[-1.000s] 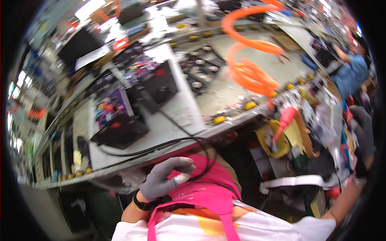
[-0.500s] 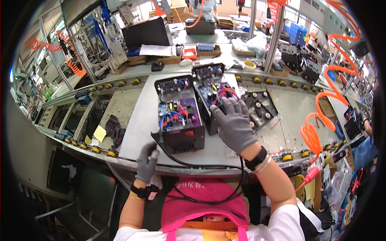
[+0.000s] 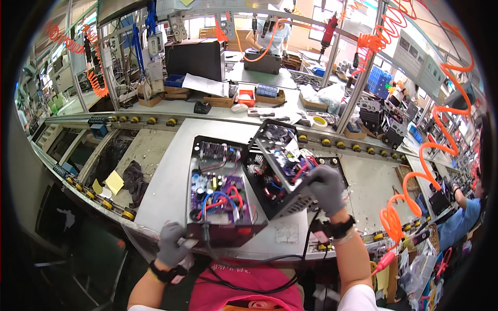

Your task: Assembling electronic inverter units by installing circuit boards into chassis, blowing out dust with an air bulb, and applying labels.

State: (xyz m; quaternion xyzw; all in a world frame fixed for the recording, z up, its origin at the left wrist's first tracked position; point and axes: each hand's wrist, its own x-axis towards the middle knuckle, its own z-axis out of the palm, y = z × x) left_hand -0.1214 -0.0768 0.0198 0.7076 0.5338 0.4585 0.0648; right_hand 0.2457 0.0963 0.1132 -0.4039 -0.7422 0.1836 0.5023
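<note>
We are working at a long white table (image 3: pixel 171 171) with two open black boxes full of wires and parts.

Our right hand (image 3: pixel 326 187), in a grey glove, is curled tight around the near corner of the right box (image 3: pixel 282 166). That box is tipped up on its side, leaning over a dark tray. We can see its red and blue wires inside.

Our left hand (image 3: pixel 171 244), also in a grey glove, is down at the table's near edge. Its fingers are bent around the front left corner of the left box (image 3: pixel 220 194), right where the black cord (image 3: pixel 249 282) comes out. We cannot tell if it is pinching the cord or just holding the box edge.

The left box lies flat, just beside the tipped one. The cord loops down past our pink apron (image 3: pixel 249 285).

We think the step now is turning the right box to look at it or set it in place, while the left hand keeps the other box steady. The next move seems to need a slow, firm grip, so the tipped box does not drop or pull its wires.

An orange curly hose (image 3: pixel 415 181) hangs on the right. Another person (image 3: pixel 467 207) works far to the right.
</note>
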